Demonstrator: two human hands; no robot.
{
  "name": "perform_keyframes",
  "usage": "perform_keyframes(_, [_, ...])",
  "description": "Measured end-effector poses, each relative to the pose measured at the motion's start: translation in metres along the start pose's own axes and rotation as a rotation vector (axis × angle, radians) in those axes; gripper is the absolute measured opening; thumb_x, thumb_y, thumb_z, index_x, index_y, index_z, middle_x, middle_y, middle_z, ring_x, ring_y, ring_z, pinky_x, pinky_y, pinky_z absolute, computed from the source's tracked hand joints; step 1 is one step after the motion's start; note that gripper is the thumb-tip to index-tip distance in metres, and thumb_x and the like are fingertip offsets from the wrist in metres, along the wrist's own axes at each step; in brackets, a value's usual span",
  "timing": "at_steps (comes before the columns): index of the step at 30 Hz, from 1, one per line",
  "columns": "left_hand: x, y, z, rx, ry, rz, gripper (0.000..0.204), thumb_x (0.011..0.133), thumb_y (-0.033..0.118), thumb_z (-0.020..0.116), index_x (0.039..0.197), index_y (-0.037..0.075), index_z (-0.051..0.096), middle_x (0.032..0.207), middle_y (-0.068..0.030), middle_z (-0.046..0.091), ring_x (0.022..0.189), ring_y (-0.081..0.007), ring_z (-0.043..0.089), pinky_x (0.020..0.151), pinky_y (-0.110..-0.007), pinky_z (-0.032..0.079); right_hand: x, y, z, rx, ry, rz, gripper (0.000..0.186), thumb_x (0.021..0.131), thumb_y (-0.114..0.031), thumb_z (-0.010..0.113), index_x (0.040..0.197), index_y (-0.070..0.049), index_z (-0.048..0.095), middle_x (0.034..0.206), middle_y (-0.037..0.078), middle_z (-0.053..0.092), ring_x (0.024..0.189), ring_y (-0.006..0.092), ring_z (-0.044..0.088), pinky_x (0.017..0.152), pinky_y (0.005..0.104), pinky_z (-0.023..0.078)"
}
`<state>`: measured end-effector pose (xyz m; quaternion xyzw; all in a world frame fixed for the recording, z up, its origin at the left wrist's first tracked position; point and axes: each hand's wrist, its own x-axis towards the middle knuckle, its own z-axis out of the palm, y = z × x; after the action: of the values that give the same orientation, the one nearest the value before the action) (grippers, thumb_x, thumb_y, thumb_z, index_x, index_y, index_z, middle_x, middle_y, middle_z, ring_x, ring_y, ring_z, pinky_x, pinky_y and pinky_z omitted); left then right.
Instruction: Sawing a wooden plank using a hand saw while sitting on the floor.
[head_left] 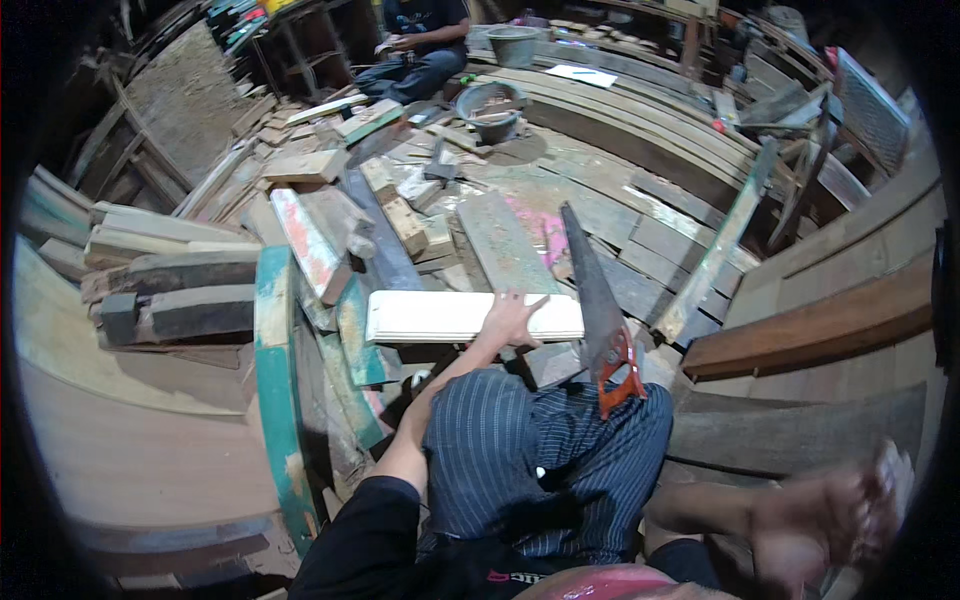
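My left hand (513, 318) lies across a white-painted wooden board (430, 316) with a moulded edge, fingers over its far side. The board spans crosswise in front of my knees. A handsaw (592, 275) stands close to its right end, blade pointing away and up, and its orange handle (618, 375) is against my right thigh. No hand is on the saw. Off to the lower right, my right hand (845, 505) is smeared by motion, away from board and saw. Its fingers are too blurred to make out.
Wood offcuts (400, 215) lie heaped ahead and left, beside a curved green-edged piece (275, 380). A dark bucket (490, 108) holds scraps; a grey bucket (513, 47) stands behind it. Another person (425, 45) sits at the back. A brown beam (820, 318) lies right.
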<state>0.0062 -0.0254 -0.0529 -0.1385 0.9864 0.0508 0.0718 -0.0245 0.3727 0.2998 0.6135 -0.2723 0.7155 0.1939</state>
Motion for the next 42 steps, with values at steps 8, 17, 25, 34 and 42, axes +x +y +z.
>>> perform_keyframes(8, [-0.006,-0.003,-0.005,0.087,-0.021,-0.006,0.110,0.061,0.070,0.077,0.154,0.031,0.033,0.135,-0.0243,0.049,0.125,-0.0401,0.049,0.101,-0.058,0.037,-0.295,0.143,-0.048,-0.416,0.631,1.070,0.011,0.094,-0.005,0.061,0.104,-0.002,0.062,0.103,0.004,0.061,0.091,0.0116,0.057,0.080,0.0258,0.046])
perform_keyframes(17, [-0.004,0.000,-0.006,0.093,-0.006,-0.002,0.110,0.061,0.068,0.078,0.154,0.031,0.033,0.130,-0.0230,0.052,0.124,-0.0393,0.049,0.100,-0.058,0.037,-0.361,0.136,-0.040,-0.431,0.561,1.258,0.018,0.098,-0.012,0.060,0.110,0.002,0.058,0.099,0.007,0.066,0.091,0.0125,0.061,0.085,0.0264,0.047])
perform_keyframes(25, [-0.005,-0.010,0.000,0.059,0.039,0.003,0.109,0.061,0.068,0.077,0.154,0.030,0.033,0.127,-0.0228,0.054,0.121,-0.0398,0.051,0.100,-0.057,0.037,-0.361,0.135,-0.023,-0.465,0.311,1.231,0.022,0.099,-0.019,0.059,0.108,0.001,0.060,0.096,0.006,0.063,0.089,0.0124,0.058,0.080,0.0265,0.046])
perform_keyframes(34, [-0.006,-0.007,0.006,0.144,0.036,0.030,0.109,0.065,0.071,0.072,0.156,0.031,0.028,0.127,-0.0228,0.053,0.119,-0.0390,0.051,0.099,-0.059,0.036,-0.361,0.130,-0.021,-0.476,0.272,1.236,0.026,0.091,-0.014,0.069,0.110,0.000,0.058,0.094,0.006,0.062,0.087,0.0138,0.057,0.082,0.0285,0.046])
perform_keyframes(42, [-0.004,0.000,0.003,0.153,0.058,0.030,0.109,0.064,0.071,0.074,0.155,0.031,0.030,0.128,-0.0246,0.054,0.120,-0.0401,0.052,0.099,-0.058,0.036,-0.360,0.130,-0.025,-0.562,0.234,1.211,0.028,0.088,-0.013,0.072,0.109,0.001,0.059,0.096,0.008,0.062,0.088,0.0158,0.058,0.084,0.0304,0.046])
